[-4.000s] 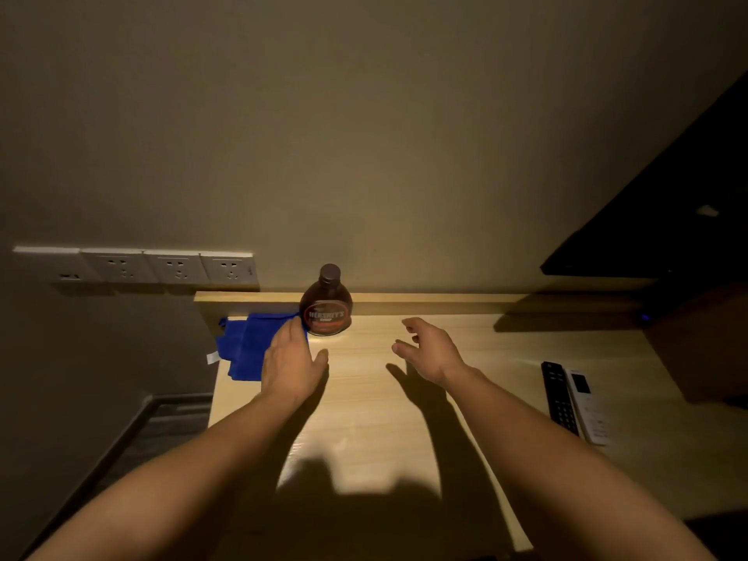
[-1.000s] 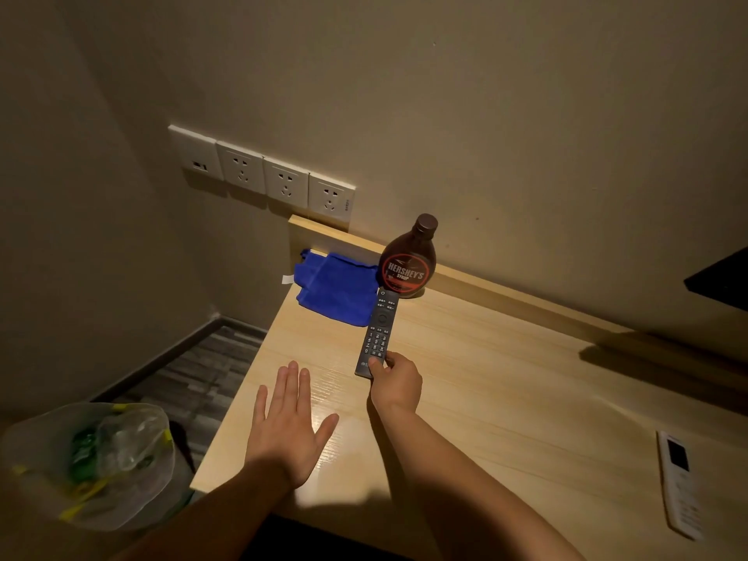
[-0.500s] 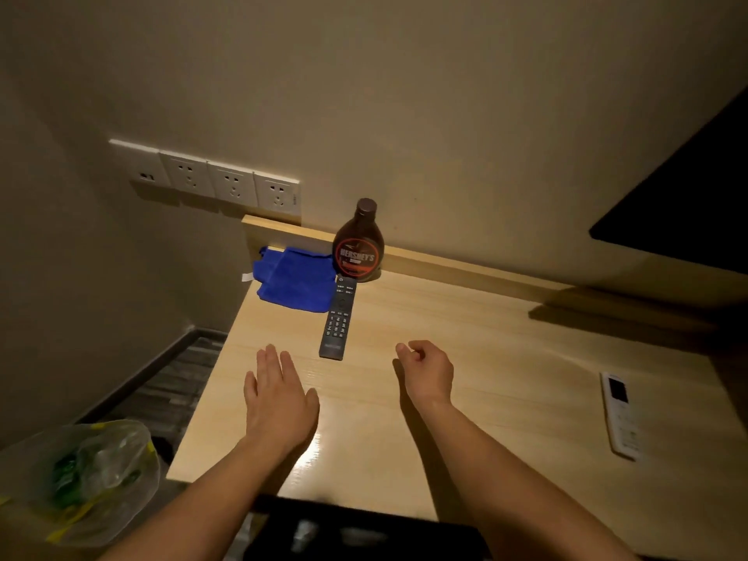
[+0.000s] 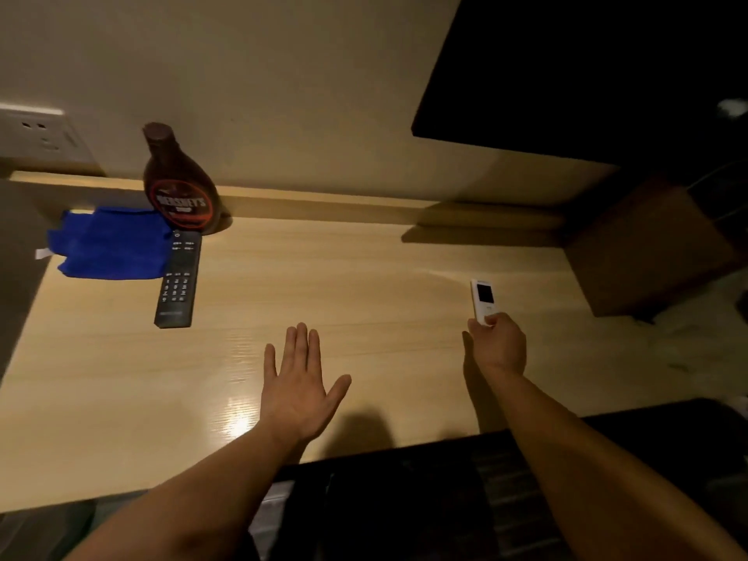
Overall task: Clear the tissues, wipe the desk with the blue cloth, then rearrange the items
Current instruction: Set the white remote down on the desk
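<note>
A single camera rides on the person's head, looking forward and down across the desk (image 4: 344,285) toward the wall (image 4: 283,74), close in.

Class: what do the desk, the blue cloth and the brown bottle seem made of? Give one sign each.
Desk: probably wood-look laminate, glossy; grain lines, bright glare. Blue cloth: soft fabric, maybe microfibre; matte, rumpled edges. Brown bottle: likely plastic; smooth moulded shape.

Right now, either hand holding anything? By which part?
The right hand grips the white remote by its near end, the screen end sticking out free. The left hand holds nothing, open over the desk.
</note>
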{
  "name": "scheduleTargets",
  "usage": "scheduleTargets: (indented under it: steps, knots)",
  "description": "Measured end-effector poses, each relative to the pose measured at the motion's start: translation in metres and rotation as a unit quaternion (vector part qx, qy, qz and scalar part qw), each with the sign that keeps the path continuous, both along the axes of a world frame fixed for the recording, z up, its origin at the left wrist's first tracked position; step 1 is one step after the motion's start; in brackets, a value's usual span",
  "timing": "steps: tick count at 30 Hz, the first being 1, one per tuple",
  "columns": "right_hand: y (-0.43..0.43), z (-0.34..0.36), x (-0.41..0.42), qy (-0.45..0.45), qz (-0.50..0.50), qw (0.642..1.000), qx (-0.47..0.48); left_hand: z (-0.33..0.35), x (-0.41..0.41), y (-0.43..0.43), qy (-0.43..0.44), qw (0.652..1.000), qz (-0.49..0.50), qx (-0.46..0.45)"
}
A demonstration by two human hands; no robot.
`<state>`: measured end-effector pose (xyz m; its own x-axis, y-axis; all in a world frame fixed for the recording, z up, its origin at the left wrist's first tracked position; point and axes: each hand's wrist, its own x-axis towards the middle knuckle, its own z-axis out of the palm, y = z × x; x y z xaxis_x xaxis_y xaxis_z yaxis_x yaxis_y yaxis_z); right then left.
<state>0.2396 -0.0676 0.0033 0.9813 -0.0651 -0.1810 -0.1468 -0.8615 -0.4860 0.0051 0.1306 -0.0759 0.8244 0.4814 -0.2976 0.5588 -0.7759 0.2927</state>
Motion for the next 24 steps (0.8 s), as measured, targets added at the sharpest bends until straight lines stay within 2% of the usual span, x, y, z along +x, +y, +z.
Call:
scheduleTargets:
  steps: [3, 5, 8, 16, 24]
  knots:
    - [-0.031, -0.009, 0.028, 0.019, -0.005, 0.999, -0.045, -0.008, 0.000, -0.002, 0.014, 0.999, -0.002, 0.037]
    - [-0.040, -0.015, 0.042, 0.068, -0.031, 0.997, -0.033, -0.009, 0.000, -0.003, 0.011, 0.999, -0.002, 0.038]
    - [-0.045, -0.022, 0.053, 0.129, -0.061, 0.989, 0.025, -0.010, 0.001, -0.003, 0.019, 0.999, -0.004, 0.042]
    - [-0.047, -0.030, 0.065, 0.192, -0.105, 0.969, 0.112, -0.016, 0.001, -0.005, 0.007, 0.998, 0.005, 0.056]
    - [-0.034, -0.030, 0.033, 0.245, -0.138, 0.913, 0.297, -0.013, 0.002, -0.003, 0.011, 0.999, 0.003, 0.039]
